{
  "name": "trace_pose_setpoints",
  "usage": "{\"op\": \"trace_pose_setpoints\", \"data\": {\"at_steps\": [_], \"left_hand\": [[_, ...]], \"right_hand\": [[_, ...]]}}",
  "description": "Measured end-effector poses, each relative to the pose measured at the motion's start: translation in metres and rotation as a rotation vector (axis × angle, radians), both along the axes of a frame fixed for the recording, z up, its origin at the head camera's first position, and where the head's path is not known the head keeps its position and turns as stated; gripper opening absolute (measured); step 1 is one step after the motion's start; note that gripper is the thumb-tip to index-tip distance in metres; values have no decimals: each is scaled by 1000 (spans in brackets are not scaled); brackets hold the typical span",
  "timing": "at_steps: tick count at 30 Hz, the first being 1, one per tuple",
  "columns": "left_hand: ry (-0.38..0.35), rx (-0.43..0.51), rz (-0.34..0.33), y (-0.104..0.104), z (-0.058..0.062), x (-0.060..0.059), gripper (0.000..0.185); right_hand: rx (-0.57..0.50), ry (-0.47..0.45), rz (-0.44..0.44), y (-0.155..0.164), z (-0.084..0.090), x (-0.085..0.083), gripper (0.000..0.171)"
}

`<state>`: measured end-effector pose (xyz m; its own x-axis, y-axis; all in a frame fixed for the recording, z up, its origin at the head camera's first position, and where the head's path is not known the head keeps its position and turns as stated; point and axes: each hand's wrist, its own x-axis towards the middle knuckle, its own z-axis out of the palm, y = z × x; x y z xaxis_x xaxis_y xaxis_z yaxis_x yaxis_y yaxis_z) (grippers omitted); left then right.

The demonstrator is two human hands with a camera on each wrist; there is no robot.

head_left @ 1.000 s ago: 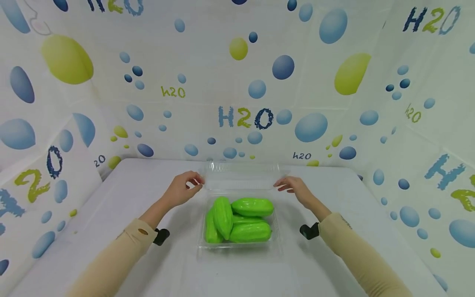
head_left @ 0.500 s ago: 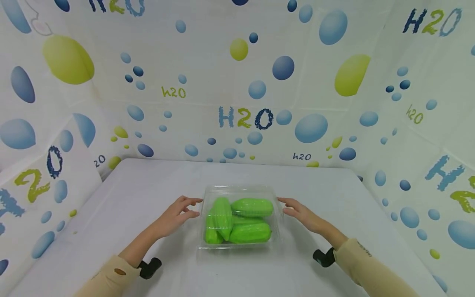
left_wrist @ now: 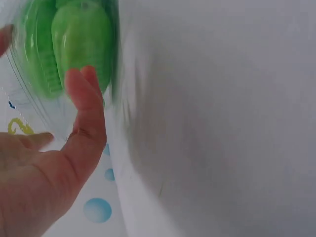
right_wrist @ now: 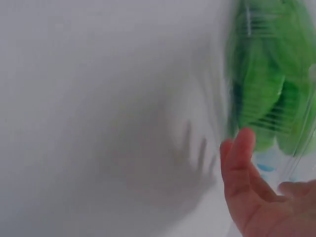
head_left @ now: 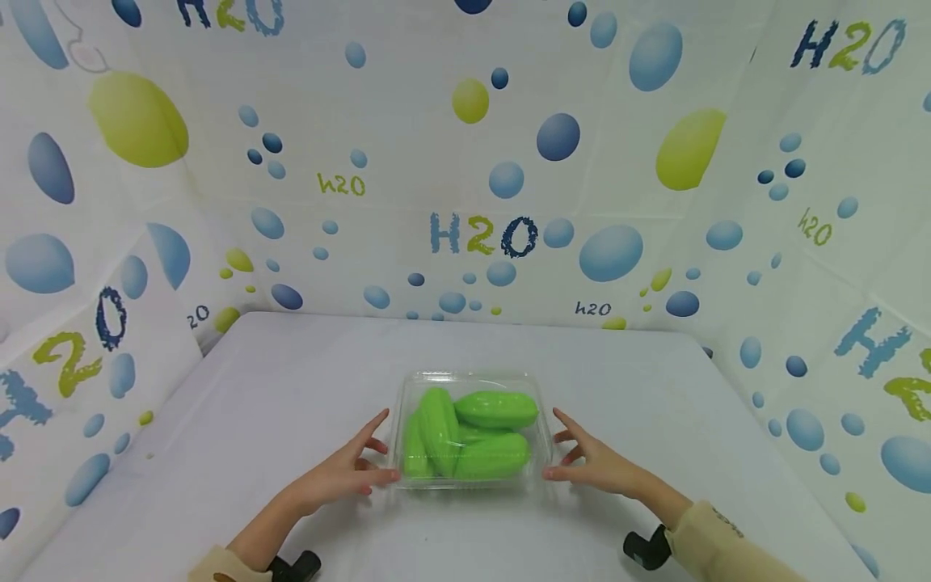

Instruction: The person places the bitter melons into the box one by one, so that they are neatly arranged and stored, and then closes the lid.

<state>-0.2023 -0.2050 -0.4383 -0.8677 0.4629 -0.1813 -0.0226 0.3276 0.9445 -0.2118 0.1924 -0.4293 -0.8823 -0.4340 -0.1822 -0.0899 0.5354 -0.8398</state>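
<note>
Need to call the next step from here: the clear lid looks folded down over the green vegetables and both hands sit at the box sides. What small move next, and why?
Probably press the near corners down to seat the lid. The clear clamshell box has its lid over the green vegetables, while the left hand and right hand flank it with fingers spread, thumbs near the front corners; whether the rim has latched cannot be told.

We see our left hand (left_wrist: 44,173), fingers straight, thumb tip at the clear container (left_wrist: 29,106) w/ green veg (left_wrist: 69,44) inside — white table (left_wrist: 222,113) beside, blurred.
</note>
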Motion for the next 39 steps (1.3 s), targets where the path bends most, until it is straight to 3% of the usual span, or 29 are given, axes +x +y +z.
{"op": "trace_pose_setpoints", "data": {"at_steps": [2,6,8,10,15,21,27,30,35,39], "left_hand": [[-46,58,27,3,-2,4,83],[-163,212,62,6,-6,9,59],[-223,280,85,7,-7,9,45],[-269,337,105,7,-8,10,34],[-295,388,134,11,-9,11,25],[-289,387,169,16,-9,12,16],[-293,373,164,15,-10,13,11],[-296,377,164,15,-9,13,10],[-291,383,173,15,-8,12,11],[-215,292,204,16,-4,14,25]], "right_hand": [[-109,-124,-30,-1,0,3,82],[-369,-341,-32,-5,-2,7,36],[-458,-408,-33,-7,-4,8,15],[-520,-438,-45,-8,-7,10,6],[-605,-455,-105,-10,-10,15,6],[-627,-409,-151,-13,-13,17,8],[-650,-381,-219,-17,-19,22,15],[-660,-383,-247,-18,-20,23,9],[-630,-419,-242,-15,-16,24,3],[-557,-448,-158,-9,-12,22,5]]}}
